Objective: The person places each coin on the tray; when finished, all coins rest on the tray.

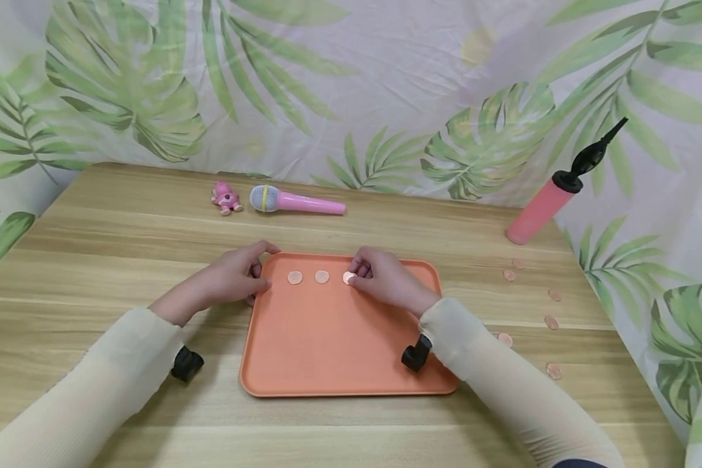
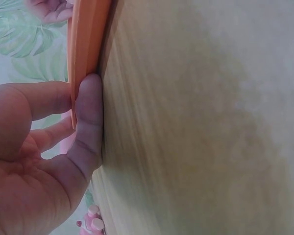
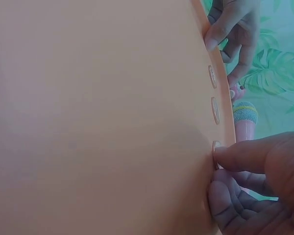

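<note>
An orange tray [image 1: 339, 351] lies on the wooden table. My left hand [image 1: 234, 273] grips its far left corner; in the left wrist view a finger [image 2: 89, 107] lies along the outer wall and the thumb is at the rim. Near the tray's far edge, a copper-coloured coin [image 1: 295, 278] and a second coin [image 1: 322, 277] lie flat, side by side. To their right my right hand [image 1: 389, 278] holds a third coin [image 1: 348, 278] against the tray floor, its thumb [image 3: 230, 157] over the coin's face and the other fingers curled.
Several loose coins, one of them a coin [image 1: 552, 322] near the edge, are scattered on the table [image 1: 152, 214] right of the tray. Behind the tray are a pink toy microphone [image 1: 310, 203] and a small pink bear figure [image 1: 226, 198]. A pink hand pump [image 1: 541, 211] stands at the back right.
</note>
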Motion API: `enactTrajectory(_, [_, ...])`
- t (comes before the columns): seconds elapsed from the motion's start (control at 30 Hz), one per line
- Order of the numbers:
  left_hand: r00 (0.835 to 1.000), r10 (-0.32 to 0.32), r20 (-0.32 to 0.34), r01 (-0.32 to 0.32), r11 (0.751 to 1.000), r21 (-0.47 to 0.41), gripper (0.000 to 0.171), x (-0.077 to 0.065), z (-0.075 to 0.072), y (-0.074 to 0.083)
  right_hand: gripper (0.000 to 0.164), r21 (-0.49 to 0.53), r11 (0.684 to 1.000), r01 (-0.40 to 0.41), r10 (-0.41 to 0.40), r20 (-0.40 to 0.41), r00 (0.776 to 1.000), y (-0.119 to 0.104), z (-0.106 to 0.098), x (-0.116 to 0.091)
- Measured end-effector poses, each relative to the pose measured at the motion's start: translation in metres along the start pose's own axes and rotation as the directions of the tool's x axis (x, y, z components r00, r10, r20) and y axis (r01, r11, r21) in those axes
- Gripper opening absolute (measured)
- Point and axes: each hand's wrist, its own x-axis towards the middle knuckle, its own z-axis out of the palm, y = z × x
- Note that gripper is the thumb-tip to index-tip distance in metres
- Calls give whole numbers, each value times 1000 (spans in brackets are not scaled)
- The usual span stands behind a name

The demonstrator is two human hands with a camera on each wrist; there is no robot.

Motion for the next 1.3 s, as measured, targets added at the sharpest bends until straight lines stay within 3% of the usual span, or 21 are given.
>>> enactTrajectory(0.27, [1000, -5, 2, 5, 1000, -21, 57, -2, 1, 0, 13, 2, 1000, -10, 10, 7, 1000, 0, 1, 1])
enactTrajectory(0.53, [1000, -12, 0, 12, 1000, -12, 55, 1, 3, -1, 14, 153, 987, -53, 50, 27, 998, 6, -11, -11])
enactTrajectory(0.73, [1000, -16, 3, 16, 1000, -14, 57, 0, 2, 1, 17, 240, 970, 40, -21, -80, 997, 24, -30, -24])
enactTrajectory(0.93, [1000, -27, 4, 27, 999, -17, 58, -3, 1, -1, 16, 247, 962, 116, -58, -233, 971, 60, -56, -42])
enactTrajectory(1.13, [999, -34, -3, 34, 999, -11, 57, -2, 3, -2, 20, 89, 996, -24, 53, -336, 940, 100, -86, -71])
enactTrajectory(1.3, [999, -36, 1, 36, 999, -5, 57, -1, 3, 0, 26, 17, 981, -193, 185, -384, 905, 134, -108, -95])
